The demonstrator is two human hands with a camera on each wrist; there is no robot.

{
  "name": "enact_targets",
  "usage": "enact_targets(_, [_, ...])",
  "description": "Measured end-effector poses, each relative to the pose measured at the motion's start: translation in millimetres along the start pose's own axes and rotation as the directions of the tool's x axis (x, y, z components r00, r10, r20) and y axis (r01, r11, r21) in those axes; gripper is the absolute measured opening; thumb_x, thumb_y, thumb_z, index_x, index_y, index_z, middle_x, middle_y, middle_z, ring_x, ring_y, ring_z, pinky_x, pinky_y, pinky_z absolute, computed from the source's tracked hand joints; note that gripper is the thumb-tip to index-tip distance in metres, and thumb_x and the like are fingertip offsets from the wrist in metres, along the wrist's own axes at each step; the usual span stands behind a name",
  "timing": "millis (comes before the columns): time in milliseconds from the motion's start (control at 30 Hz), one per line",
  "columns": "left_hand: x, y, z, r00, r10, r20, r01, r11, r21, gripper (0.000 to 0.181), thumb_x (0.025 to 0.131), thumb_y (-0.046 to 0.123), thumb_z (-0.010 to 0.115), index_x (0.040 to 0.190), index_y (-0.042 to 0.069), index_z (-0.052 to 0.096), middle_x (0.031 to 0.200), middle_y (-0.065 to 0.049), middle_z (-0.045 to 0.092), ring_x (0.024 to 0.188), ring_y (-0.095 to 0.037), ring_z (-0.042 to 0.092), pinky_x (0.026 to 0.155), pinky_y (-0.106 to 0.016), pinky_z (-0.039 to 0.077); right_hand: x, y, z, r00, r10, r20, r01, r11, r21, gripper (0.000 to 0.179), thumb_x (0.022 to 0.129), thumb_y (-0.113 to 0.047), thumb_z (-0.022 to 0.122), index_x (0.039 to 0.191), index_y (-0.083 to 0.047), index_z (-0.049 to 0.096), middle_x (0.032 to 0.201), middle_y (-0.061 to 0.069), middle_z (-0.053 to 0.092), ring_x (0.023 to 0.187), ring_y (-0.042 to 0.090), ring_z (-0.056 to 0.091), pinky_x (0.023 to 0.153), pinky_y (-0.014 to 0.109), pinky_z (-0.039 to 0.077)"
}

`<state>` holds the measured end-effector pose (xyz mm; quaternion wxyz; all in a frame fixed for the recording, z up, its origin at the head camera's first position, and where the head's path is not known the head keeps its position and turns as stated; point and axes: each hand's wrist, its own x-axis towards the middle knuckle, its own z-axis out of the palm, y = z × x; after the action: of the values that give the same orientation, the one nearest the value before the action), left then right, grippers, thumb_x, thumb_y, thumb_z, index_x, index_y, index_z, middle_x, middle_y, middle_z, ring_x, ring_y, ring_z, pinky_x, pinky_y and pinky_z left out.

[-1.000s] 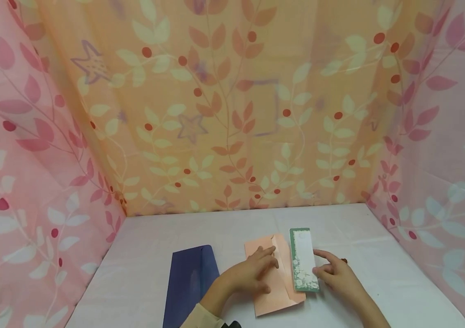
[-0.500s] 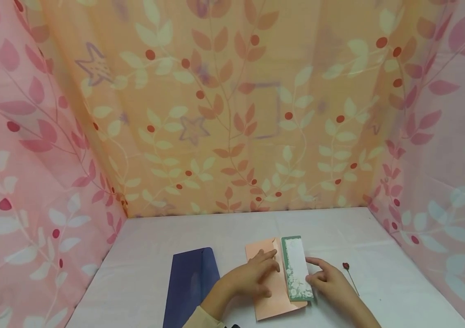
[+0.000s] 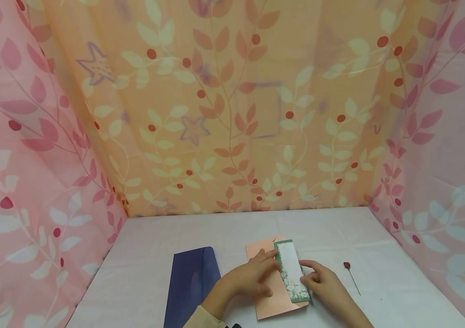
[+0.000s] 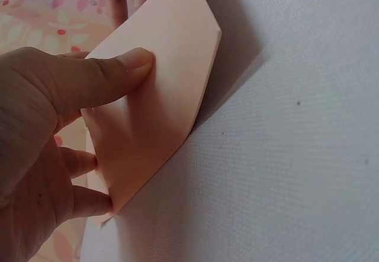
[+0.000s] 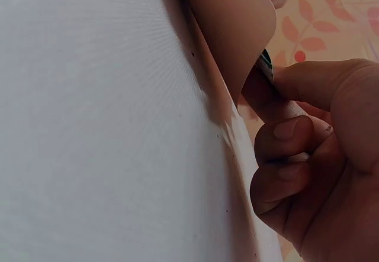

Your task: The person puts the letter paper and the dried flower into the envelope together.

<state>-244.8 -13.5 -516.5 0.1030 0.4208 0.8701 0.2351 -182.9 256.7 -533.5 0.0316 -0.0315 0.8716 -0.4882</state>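
Note:
A peach envelope point(image 3: 271, 307) lies at a slant on the table, its flap side toward the right. My left hand point(image 3: 253, 278) grips it, the thumb point(image 4: 118, 73) pressed on its face in the left wrist view and the other fingers at its far side. Overlapping the envelope's right part is a narrow white card point(image 3: 291, 269) with a green floral border. My right hand point(image 3: 322, 280) pinches the card's right edge between thumb and forefinger. In the right wrist view only a small corner of the card point(image 5: 266, 64) shows behind the bent envelope point(image 5: 237, 31).
A dark blue envelope point(image 3: 189, 282) lies left of the left forearm. To the right of the right hand is a small dried red flower point(image 3: 347, 264) on a thin stem. Leaf-patterned cloth point(image 3: 224, 114) walls the white table point(image 3: 154, 230) at the back and sides.
The right hand has moved left with the card, bringing it from the envelope's right edge onto the envelope and tilting it to match. The dried flower has come fully into view. The left hand stays put.

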Motion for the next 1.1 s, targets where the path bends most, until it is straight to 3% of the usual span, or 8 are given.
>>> enact_targets(467, [0.3, 2.2, -5.0, 1.000, -0.009, -0.006, 0.009, 1.000, 0.015, 0.053, 0.086, 0.026, 0.083, 0.130, 0.034, 0.054, 0.170, 0.007, 0.022, 0.156, -0.040, 0.021, 0.117, -0.061, 0.033, 1.8, -3.5, 3.1, 0.999, 0.017, -0.050, -0.020, 0.998, -0.066, 0.052, 0.093, -0.024, 0.075, 0.140, -0.010, 0.058, 0.071, -0.002, 0.066, 0.055, 0.009, 0.049, 0.056, 0.024, 0.043])
enact_targets(700, [-2.6, 0.6, -0.6, 1.000, -0.020, 0.001, 0.020, 0.999, 0.029, 0.055, 0.085, 0.027, 0.083, 0.131, 0.035, 0.054, 0.170, 0.008, 0.023, 0.156, -0.038, 0.022, 0.117, -0.061, 0.034, -1.1, -1.2, 9.8, 0.998, 0.021, -0.054, -0.028, 0.992, -0.126, 0.052, 0.092, -0.025, 0.076, 0.139, -0.010, 0.059, 0.072, -0.006, 0.065, 0.064, 0.009, 0.055, 0.068, 0.023, 0.044])
enact_targets(1100, [-2.5, 1.1, 0.1, 0.999, -0.033, 0.000, 0.033, 0.999, 0.013, 0.056, 0.084, 0.027, 0.084, 0.131, 0.036, 0.054, 0.169, 0.010, 0.023, 0.156, -0.037, 0.022, 0.117, -0.059, 0.035, 5.0, 0.0, 11.4, 0.999, 0.024, 0.035, -0.024, 1.000, -0.007, 0.059, 0.092, -0.031, 0.076, 0.142, -0.009, 0.056, 0.063, -0.003, 0.057, 0.055, 0.006, 0.046, 0.056, 0.024, 0.043])
